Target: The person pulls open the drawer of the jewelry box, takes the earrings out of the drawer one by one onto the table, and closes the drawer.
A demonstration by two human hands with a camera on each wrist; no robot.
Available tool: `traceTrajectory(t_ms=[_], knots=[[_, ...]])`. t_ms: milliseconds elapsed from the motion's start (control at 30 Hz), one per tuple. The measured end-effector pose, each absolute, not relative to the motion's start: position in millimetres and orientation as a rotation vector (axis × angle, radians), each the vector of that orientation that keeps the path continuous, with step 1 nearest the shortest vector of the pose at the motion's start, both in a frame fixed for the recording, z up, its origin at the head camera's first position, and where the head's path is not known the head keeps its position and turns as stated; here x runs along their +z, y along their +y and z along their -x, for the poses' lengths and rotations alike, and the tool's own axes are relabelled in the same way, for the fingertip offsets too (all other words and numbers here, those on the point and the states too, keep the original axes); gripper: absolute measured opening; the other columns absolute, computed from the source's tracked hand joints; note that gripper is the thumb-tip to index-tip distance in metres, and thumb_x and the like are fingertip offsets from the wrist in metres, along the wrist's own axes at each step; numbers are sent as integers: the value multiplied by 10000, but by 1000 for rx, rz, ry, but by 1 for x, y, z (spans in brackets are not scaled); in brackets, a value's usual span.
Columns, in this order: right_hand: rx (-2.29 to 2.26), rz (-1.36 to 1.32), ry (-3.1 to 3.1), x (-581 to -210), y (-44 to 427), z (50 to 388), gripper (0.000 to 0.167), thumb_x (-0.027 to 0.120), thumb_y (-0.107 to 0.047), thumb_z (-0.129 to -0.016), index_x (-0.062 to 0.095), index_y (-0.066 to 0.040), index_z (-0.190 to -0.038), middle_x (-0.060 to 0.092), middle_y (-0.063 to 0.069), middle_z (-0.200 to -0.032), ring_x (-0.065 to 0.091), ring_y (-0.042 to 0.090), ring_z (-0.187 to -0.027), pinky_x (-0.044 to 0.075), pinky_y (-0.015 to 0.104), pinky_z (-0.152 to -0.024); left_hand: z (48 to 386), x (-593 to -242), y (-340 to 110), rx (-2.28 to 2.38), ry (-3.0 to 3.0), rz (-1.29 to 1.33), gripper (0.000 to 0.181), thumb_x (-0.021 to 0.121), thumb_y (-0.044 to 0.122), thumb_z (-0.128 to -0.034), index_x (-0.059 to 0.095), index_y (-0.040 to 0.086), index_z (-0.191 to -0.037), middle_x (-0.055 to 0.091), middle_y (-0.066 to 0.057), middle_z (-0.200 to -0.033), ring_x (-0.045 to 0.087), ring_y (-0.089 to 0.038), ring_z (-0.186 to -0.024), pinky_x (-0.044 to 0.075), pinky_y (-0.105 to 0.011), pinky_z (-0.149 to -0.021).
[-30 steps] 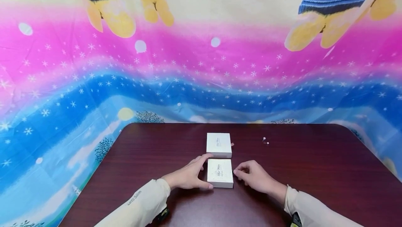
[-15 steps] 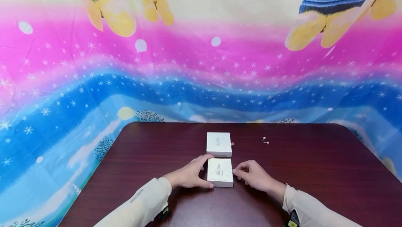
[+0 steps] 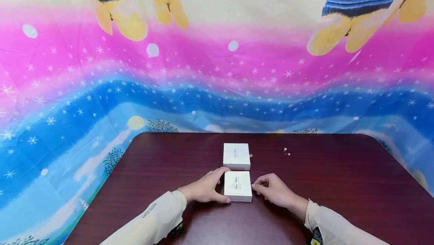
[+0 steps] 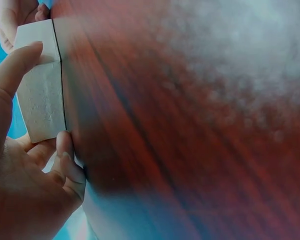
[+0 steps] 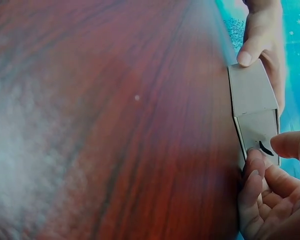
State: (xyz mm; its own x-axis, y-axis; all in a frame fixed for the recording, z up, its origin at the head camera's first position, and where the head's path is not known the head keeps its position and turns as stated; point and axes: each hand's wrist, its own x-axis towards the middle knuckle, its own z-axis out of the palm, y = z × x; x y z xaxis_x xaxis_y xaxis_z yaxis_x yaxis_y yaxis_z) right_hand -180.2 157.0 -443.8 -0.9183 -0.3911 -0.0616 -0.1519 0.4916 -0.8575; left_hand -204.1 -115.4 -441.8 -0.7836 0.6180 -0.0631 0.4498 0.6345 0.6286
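Observation:
The nearer white box (image 3: 238, 184) lies on the table with printed lettering on its lid. My left hand (image 3: 204, 190) grips it from the left, thumb at the front corner and fingers at the back; the left wrist view shows the thumb (image 4: 32, 52) against the box's side (image 4: 42, 100). On the right, my right hand (image 3: 276, 190) is at the box's side. A short dark tab (image 5: 265, 148) sticks out there, between my right thumb and fingertips (image 5: 264, 146), which stand apart without a visible pinch. The other right fingers are curled.
A second white box (image 3: 236, 155) stands directly behind the first, with a small pinkish tab (image 3: 251, 155) on its right. Two small pins with pale round heads (image 3: 286, 151) lie farther right on the dark red table (image 3: 162, 154). A printed cloth (image 3: 217, 60) hangs behind.

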Motion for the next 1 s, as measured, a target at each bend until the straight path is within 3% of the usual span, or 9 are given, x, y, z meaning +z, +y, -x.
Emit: traceTrajectory(t_ms=[333,700,1000], knots=[[-1381,514,2519,-445,155,181,180,640,-137,-966,749,-17,-889,667,80,-712,518,70,-553,461,248,-515,205,-442,-115,831,2615,-890,802,874,384,-773,425,202,-1412,561,71,-1263,515,-123,-1073,444,-274,-940],[-1370,481,2538,-446,153,181,198,633,-130,-973,736,-17,-846,634,53,-691,500,82,-542,454,250,-517,205,-439,-115,756,2610,-909,841,847,394,-805,367,160,-1454,546,18,-1350,492,-182,-1248,403,-338,-1081],[-1359,441,2532,-444,153,180,185,620,-108,-972,746,-29,-863,619,43,-694,489,105,-541,443,251,-512,203,-438,-115,741,2604,-895,874,831,408,-818,332,147,-1486,525,-12,-1400,483,-177,-1209,392,-337,-1078]])
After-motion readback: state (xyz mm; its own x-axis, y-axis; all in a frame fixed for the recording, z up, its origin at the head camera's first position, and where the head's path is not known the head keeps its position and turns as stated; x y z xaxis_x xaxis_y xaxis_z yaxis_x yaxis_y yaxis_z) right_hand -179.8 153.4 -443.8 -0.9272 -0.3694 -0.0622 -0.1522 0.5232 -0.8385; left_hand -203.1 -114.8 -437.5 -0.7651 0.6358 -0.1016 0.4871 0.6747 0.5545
